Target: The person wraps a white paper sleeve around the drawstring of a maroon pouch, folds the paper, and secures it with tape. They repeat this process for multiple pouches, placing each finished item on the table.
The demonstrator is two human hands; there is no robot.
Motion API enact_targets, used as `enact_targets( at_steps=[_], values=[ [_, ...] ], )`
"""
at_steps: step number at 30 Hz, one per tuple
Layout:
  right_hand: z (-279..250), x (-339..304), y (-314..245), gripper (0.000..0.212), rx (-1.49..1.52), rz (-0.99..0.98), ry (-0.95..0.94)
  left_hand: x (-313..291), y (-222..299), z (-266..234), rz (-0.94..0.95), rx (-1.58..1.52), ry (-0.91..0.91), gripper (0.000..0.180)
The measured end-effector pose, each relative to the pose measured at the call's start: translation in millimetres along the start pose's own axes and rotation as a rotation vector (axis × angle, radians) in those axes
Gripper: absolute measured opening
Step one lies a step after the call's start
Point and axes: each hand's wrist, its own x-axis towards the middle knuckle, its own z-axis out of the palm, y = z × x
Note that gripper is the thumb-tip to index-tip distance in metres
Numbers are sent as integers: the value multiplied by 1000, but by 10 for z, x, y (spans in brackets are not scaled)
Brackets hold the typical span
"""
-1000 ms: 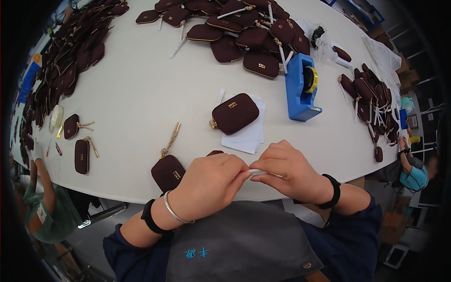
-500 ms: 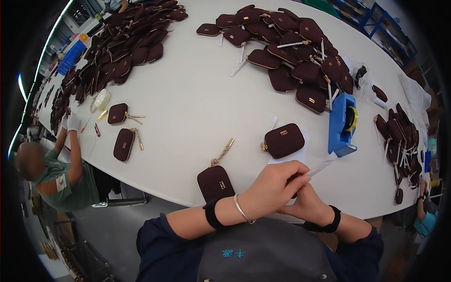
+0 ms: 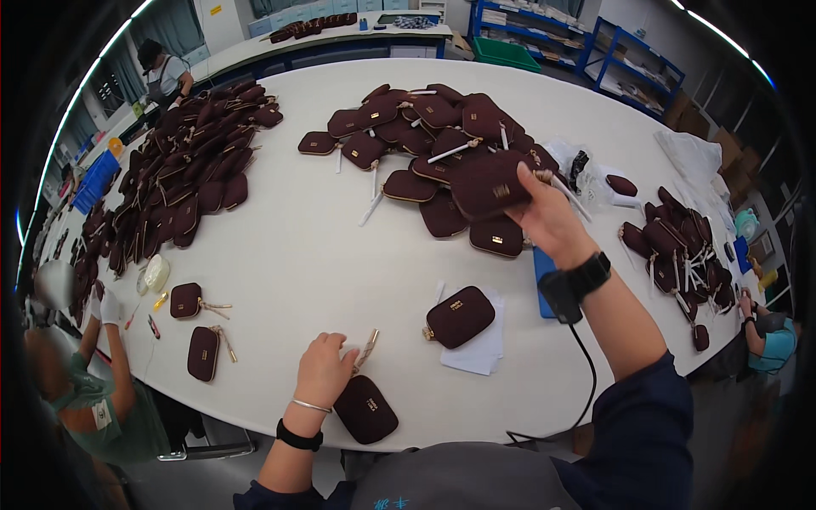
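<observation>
My right hand (image 3: 548, 217) reaches to the front of a big heap and grips a dark maroon zip pouch (image 3: 486, 185), thumb on its near face. Low on the table, my left hand (image 3: 325, 370) has loosely bent fingers, slightly apart. Beside them lies the beige cord pull (image 3: 367, 350) of another maroon pouch (image 3: 365, 410); whether they touch it I cannot tell. Between the hands, a third pouch (image 3: 460, 317) rests on white paper sheets (image 3: 481, 348). The blue tape dispenser (image 3: 544, 282) is mostly hidden behind my right wrist.
The heap of maroon pouches (image 3: 365, 151) has white-wrapped pulls. Another heap (image 3: 187, 183) fills the far left; a smaller one (image 3: 671, 242) is at right. Two pouches (image 3: 203, 353) lie left, near a co-worker's gloved hands (image 3: 108, 304). A black cable (image 3: 586, 374) hangs from my right wrist.
My hands, together over a white strip before, have parted. The right has gone forward to the heap and holds a pouch; the left has moved left. The view has tilted up.
</observation>
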Motion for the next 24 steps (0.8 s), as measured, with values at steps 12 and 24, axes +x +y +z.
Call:
enact_targets(
  at_steps=[12,24],
  values=[
    [-435,-855,781,41,-608,400,80,-139,-100,37,-125,-102,-178,28],
    [-504,-1575,1079,22,-1677,-502,-582,-238,-22,178,-129,-327,-251,20]
  ],
)
